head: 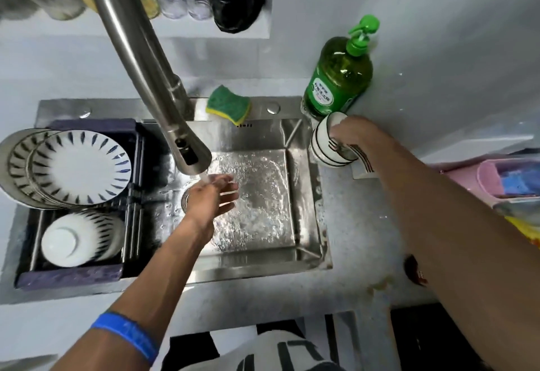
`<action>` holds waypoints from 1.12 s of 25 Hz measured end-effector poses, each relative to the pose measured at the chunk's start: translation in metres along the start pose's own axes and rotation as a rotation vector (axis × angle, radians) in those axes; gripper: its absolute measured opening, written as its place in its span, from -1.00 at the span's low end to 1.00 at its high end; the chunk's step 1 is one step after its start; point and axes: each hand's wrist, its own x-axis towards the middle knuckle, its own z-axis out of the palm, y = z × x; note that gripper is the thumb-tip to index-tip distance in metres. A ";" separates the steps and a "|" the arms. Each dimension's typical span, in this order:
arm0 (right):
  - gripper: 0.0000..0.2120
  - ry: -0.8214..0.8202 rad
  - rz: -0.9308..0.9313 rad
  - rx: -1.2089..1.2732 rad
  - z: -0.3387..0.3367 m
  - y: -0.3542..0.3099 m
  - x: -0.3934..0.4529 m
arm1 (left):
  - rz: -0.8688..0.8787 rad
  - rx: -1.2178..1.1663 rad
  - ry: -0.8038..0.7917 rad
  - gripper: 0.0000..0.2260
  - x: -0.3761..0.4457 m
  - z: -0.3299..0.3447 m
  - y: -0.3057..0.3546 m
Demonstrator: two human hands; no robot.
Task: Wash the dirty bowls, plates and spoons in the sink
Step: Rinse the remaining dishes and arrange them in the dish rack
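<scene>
Three plates (79, 163) and stacked upturned bowls (79, 239), count unclear, are racked at far left. The left hand (211, 195) is spread open under the tap's (187, 148) stream. Two striped bowls (330, 142) are stacked on the counter (365, 224) right of the sink (306, 259), gripped by the right hand (353, 132), which is nearer. No spoons are seen.
</scene>
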 end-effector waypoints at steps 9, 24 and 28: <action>-0.78 -0.010 0.105 0.040 -0.006 0.007 0.010 | 0.004 -0.044 -0.011 -0.81 0.003 0.009 0.004; -0.39 0.208 -0.006 0.033 -0.002 -0.001 -0.028 | -0.025 -0.127 0.027 -0.80 0.001 -0.008 0.005; -0.41 0.398 -0.261 0.119 0.007 -0.036 -0.113 | -0.038 -0.219 0.012 -0.84 0.004 -0.011 0.011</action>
